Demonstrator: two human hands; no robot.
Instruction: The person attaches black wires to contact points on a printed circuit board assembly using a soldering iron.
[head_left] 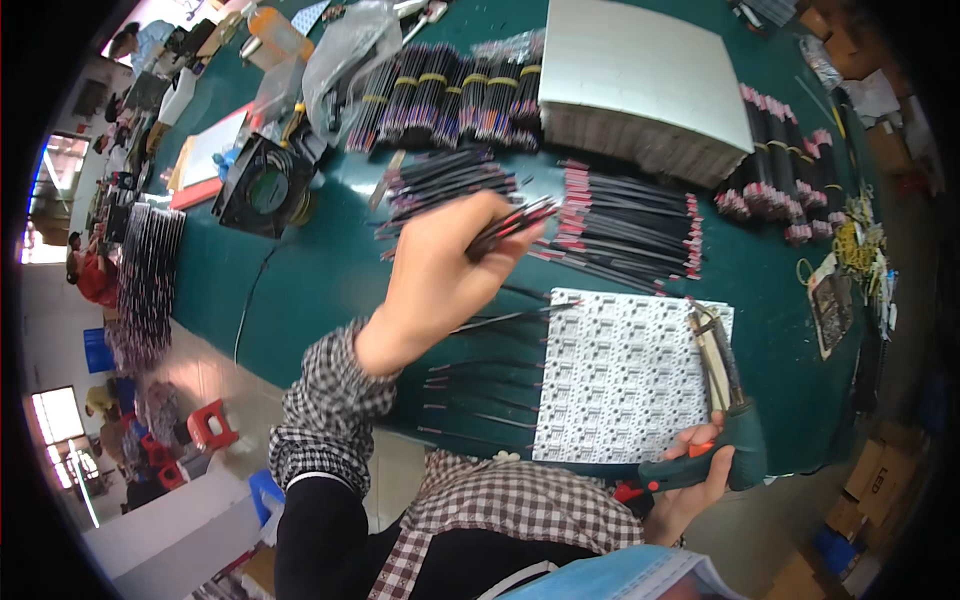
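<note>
My left hand point(440, 270) is raised over the table, fingers closed round a small bunch of black wires point(520, 222) with reddish ends. Gripped in my right hand point(692, 505) is a dark green soldering gun point(742, 445) with a red-orange trigger. Its metal front part reaches over the right side of a white circuit board panel point(610, 385) printed with rows of small black patterns. Several loose black wires point(485, 388) lie along the panel's left edge, one or more with an end on it. I cannot make out whether any are soldered.
Beyond the panel lie spread black wires point(635, 225) with pink-red ends and another wire pile point(440, 185). Tied wire bundles point(435, 95) and a tall white stack of panels point(640, 90) stand behind. A black fan point(265, 185) sits left, its cord trailing. Yellow wires point(858, 245) hang right.
</note>
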